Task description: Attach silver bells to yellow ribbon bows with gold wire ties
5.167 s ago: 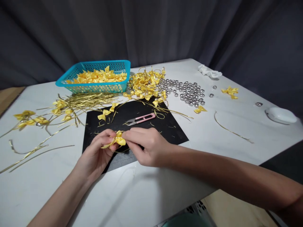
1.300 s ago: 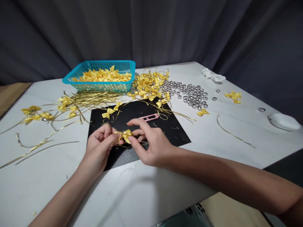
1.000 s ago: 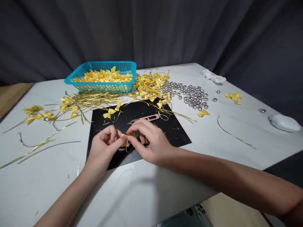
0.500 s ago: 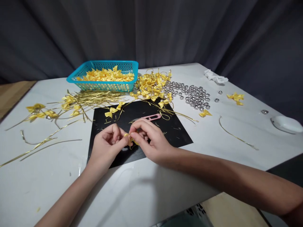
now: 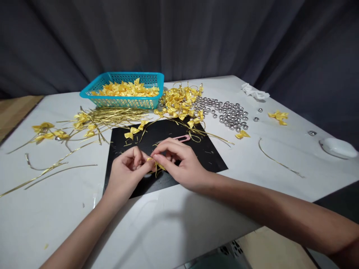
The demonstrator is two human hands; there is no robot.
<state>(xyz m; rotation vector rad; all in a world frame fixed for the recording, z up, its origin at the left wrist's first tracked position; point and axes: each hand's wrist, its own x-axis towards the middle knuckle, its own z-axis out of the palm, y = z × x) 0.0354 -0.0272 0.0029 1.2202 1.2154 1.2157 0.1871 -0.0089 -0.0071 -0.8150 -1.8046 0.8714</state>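
Observation:
Over a black mat [image 5: 202, 160], my left hand [image 5: 127, 168] and my right hand [image 5: 182, 162] meet with their fingertips close together. Both pinch a small yellow ribbon piece [image 5: 159, 167] with thin gold cord hanging below it. My fingers hide most of the ribbon. A pink cutter [image 5: 183, 138] lies on the mat just beyond my right hand, partly covered by it. Two yellow bows [image 5: 131, 132] rest near the mat's back left edge.
A blue basket [image 5: 123, 101] of yellow bows stands at the back. Gold cords [image 5: 117, 115], a heap of corded bows [image 5: 181, 99] and silver beads [image 5: 232, 116] lie nearby. A white dish [image 5: 338, 148] sits far right.
My right hand has shifted slightly, its fingertips moving up and left over the yellow ribbon and hiding more of the pink cutter. My left hand has hardly moved.

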